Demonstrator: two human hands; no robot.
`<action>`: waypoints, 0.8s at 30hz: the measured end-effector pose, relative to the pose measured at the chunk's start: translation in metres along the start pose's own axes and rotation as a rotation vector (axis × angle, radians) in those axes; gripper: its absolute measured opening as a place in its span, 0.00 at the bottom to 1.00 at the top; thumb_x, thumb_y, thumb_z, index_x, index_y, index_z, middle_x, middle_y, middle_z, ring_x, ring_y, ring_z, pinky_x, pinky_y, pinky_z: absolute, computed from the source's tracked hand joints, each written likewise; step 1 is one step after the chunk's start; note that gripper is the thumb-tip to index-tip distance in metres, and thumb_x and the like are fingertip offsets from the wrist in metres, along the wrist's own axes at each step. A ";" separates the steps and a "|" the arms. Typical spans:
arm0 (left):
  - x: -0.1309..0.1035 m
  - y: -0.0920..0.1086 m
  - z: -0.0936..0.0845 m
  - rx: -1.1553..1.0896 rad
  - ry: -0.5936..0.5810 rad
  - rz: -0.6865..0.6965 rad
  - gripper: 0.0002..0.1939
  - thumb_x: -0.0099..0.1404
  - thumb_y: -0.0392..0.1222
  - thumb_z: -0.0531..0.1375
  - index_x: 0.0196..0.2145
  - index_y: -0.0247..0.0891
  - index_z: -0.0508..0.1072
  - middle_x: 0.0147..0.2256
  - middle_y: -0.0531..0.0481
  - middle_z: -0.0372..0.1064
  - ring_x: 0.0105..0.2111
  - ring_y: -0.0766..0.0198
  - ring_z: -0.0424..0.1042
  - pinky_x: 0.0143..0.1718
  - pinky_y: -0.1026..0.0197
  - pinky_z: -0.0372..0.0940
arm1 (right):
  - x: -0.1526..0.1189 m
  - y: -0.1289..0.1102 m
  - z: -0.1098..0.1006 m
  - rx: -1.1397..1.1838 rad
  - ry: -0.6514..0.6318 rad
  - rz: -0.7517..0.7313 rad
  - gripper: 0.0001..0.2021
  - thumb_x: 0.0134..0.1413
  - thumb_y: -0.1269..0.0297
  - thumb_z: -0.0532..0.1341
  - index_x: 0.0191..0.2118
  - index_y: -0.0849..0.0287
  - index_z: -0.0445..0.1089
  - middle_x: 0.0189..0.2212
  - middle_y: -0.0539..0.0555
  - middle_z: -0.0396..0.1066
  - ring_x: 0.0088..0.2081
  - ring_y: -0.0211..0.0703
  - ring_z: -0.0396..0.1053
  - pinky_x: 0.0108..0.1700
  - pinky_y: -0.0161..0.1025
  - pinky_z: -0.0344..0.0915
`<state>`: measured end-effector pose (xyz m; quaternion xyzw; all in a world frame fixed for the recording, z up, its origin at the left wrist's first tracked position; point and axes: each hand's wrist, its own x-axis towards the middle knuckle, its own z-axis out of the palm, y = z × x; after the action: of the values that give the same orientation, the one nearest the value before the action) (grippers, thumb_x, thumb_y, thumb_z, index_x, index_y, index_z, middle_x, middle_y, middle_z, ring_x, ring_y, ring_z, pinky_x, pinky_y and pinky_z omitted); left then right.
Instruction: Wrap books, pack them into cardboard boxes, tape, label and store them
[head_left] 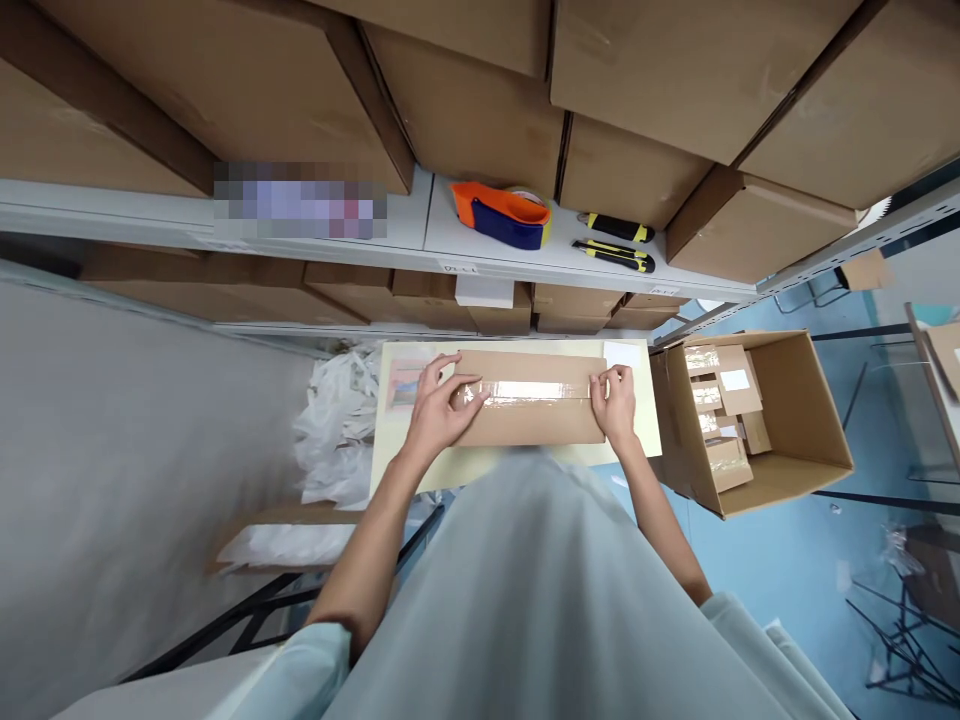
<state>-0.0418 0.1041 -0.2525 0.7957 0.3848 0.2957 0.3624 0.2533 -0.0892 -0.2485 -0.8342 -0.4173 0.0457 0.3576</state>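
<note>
A flat brown cardboard box lies on a pale yellow table, with clear shiny tape along its middle. My left hand rests on the box's left end, its fingers spread and the thumb near the end of the tape. At the right end, my right hand has its fingers bent together against the box's edge, by the other end of the tape. A white paper lies at the table's back right, and a coloured print shows behind my left hand.
On the shelf sit an orange and blue tape dispenser and two yellow-black cutters. Cartons fill the shelves. An open carton holding small taped boxes stands right; white plastic wrap lies left.
</note>
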 end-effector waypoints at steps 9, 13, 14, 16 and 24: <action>-0.005 -0.012 0.022 -0.459 -0.048 -0.398 0.43 0.67 0.62 0.71 0.72 0.46 0.64 0.70 0.36 0.66 0.70 0.44 0.69 0.74 0.40 0.61 | 0.002 -0.010 -0.011 0.077 -0.387 0.391 0.44 0.73 0.28 0.46 0.78 0.54 0.60 0.61 0.66 0.80 0.60 0.69 0.79 0.65 0.63 0.71; -0.003 -0.009 0.013 -0.627 -0.111 -0.549 0.46 0.66 0.64 0.71 0.75 0.49 0.63 0.71 0.40 0.68 0.71 0.43 0.68 0.73 0.42 0.64 | 0.001 -0.016 -0.014 0.123 -0.424 0.415 0.42 0.72 0.28 0.49 0.80 0.46 0.57 0.66 0.58 0.77 0.63 0.68 0.78 0.69 0.64 0.69; -0.002 -0.009 0.009 -0.679 -0.130 -0.589 0.47 0.64 0.63 0.72 0.75 0.50 0.64 0.70 0.41 0.70 0.69 0.43 0.70 0.72 0.42 0.66 | 0.000 -0.016 -0.013 0.152 -0.434 0.425 0.42 0.72 0.28 0.51 0.81 0.44 0.56 0.67 0.55 0.77 0.65 0.66 0.77 0.71 0.63 0.68; -0.002 -0.010 0.004 -0.786 -0.184 -0.676 0.50 0.60 0.63 0.74 0.74 0.49 0.65 0.66 0.41 0.74 0.63 0.42 0.76 0.66 0.43 0.72 | -0.003 -0.014 -0.009 0.249 -0.449 0.443 0.43 0.70 0.28 0.54 0.81 0.42 0.55 0.69 0.53 0.75 0.68 0.63 0.75 0.73 0.62 0.67; -0.019 -0.005 0.012 -0.889 -0.180 -0.769 0.51 0.56 0.63 0.76 0.73 0.50 0.66 0.59 0.43 0.79 0.54 0.45 0.82 0.57 0.47 0.78 | 0.001 -0.003 -0.007 0.586 -0.470 0.438 0.45 0.67 0.30 0.61 0.80 0.47 0.59 0.75 0.54 0.68 0.75 0.57 0.66 0.78 0.56 0.62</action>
<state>-0.0452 0.0870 -0.2670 0.3930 0.4526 0.2073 0.7731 0.2551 -0.0912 -0.2411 -0.7330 -0.2700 0.4256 0.4567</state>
